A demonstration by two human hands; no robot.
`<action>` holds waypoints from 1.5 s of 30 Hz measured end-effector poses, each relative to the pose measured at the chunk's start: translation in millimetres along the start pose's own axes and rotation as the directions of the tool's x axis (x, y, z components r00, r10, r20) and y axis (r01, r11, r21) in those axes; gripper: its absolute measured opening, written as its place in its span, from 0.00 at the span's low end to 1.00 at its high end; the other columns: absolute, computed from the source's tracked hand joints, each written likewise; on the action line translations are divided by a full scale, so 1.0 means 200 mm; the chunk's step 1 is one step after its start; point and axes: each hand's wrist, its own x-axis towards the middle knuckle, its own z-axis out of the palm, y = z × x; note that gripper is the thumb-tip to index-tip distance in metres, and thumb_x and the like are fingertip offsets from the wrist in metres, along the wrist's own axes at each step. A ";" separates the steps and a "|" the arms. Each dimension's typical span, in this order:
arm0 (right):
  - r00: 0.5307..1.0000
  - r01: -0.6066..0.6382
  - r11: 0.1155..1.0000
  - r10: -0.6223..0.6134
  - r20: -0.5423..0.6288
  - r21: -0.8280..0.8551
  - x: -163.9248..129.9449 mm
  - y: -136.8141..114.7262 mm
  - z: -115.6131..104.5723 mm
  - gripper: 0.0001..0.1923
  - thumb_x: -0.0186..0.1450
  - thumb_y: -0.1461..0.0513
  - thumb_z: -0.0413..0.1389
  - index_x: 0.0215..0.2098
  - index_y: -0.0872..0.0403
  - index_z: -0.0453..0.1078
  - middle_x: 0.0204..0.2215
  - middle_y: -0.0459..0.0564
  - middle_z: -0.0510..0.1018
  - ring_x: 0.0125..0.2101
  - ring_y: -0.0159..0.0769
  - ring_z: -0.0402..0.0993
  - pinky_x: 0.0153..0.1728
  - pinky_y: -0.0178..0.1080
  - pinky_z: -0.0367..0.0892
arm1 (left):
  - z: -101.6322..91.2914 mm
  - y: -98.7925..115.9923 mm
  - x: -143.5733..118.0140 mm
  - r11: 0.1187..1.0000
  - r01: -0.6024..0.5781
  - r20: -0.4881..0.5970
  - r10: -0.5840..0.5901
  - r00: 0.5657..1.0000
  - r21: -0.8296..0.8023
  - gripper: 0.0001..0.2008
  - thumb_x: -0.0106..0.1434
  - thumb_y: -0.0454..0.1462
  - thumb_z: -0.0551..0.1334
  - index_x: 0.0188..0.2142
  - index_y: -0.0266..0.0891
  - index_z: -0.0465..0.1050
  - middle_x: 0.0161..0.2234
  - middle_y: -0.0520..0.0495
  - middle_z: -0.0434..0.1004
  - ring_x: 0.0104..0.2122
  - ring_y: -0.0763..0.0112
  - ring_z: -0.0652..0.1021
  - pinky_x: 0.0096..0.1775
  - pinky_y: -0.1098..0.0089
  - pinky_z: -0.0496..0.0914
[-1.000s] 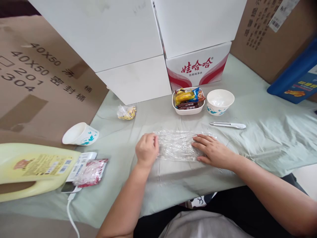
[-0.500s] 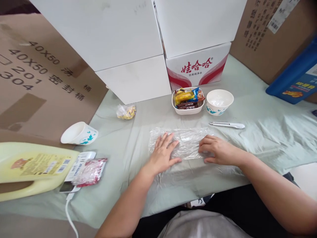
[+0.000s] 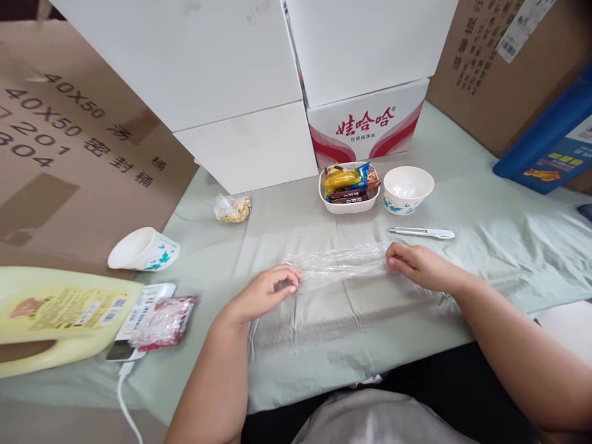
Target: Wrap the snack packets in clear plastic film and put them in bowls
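Mid-frame, the right hand (image 3: 419,266) pinched plastic film (image 3: 342,262); the left hand (image 3: 263,293) curled at its other end, grip unclear; the film seemed light, slippery, best held by corners.

Brt diffuse lt, soft shadows, glints on plastic film (image 3: 340,264), wide-angle edge distort.
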 end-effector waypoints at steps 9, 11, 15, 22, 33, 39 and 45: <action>0.956 -0.222 0.914 0.135 -0.261 -0.341 0.10 -0.03 0.17 0.14 0.70 0.59 0.44 0.40 0.52 0.70 0.31 0.51 0.81 0.30 0.39 0.75 0.30 0.37 0.61 | 0.10 -0.08 0.09 0.966 0.221 -0.341 -0.254 0.905 -0.134 0.19 0.65 0.51 0.51 0.40 0.40 0.70 0.25 0.52 0.74 0.24 0.72 0.73 0.30 0.71 0.68; 0.946 -0.255 0.879 0.141 -0.291 -0.403 0.11 -0.04 0.19 0.15 0.71 0.58 0.43 0.41 0.53 0.70 0.32 0.51 0.81 0.30 0.40 0.76 0.29 0.37 0.59 | 0.10 -0.07 0.09 0.966 0.199 -0.301 -0.241 0.923 -0.163 0.23 0.62 0.54 0.55 0.45 0.40 0.69 0.28 0.51 0.76 0.26 0.71 0.75 0.31 0.71 0.69; 0.924 -0.312 0.828 0.150 -0.353 -0.466 0.10 -0.05 0.21 0.16 0.72 0.57 0.41 0.42 0.53 0.70 0.33 0.51 0.81 0.29 0.39 0.76 0.26 0.37 0.55 | 0.10 -0.07 0.09 0.960 0.274 -0.349 -0.279 0.895 -0.065 0.17 0.54 0.47 0.64 0.40 0.41 0.72 0.29 0.51 0.77 0.30 0.69 0.77 0.35 0.70 0.70; 0.901 -0.407 0.760 0.243 -0.360 -0.506 0.15 -0.06 0.22 0.16 0.73 0.56 0.41 0.42 0.54 0.68 0.32 0.53 0.81 0.30 0.42 0.78 0.25 0.38 0.51 | 0.13 -0.07 0.12 0.910 0.413 -0.471 -0.352 0.809 0.029 0.12 0.61 0.41 0.60 0.44 0.42 0.71 0.33 0.50 0.79 0.30 0.69 0.79 0.34 0.70 0.70; 0.870 -0.488 0.714 0.357 -0.340 -0.502 0.20 -0.10 0.21 0.15 0.72 0.53 0.45 0.40 0.53 0.68 0.30 0.54 0.81 0.32 0.44 0.78 0.26 0.38 0.57 | 0.23 0.04 0.12 0.783 0.407 -0.666 0.013 0.746 0.471 0.14 0.64 0.31 0.54 0.47 0.37 0.73 0.48 0.36 0.73 0.50 0.55 0.74 0.51 0.59 0.68; 0.896 -0.399 0.759 0.202 -0.397 -0.514 0.17 -0.07 0.20 0.16 0.70 0.52 0.49 0.43 0.56 0.69 0.39 0.58 0.78 0.40 0.48 0.75 0.36 0.42 0.64 | 0.46 0.12 0.15 0.756 -0.166 -0.116 0.304 0.946 0.633 0.31 0.66 0.49 0.59 0.64 0.42 0.59 0.66 0.38 0.56 0.67 0.44 0.54 0.63 0.44 0.52; 0.962 -0.186 0.875 0.070 -0.265 -0.446 0.09 -0.03 0.15 0.06 0.64 0.59 0.57 0.35 0.54 0.70 0.36 0.55 0.75 0.43 0.47 0.71 0.45 0.44 0.65 | 0.48 0.11 0.13 0.750 -0.169 -0.114 0.310 0.944 0.639 0.29 0.66 0.50 0.58 0.63 0.42 0.61 0.67 0.38 0.56 0.67 0.43 0.52 0.63 0.40 0.49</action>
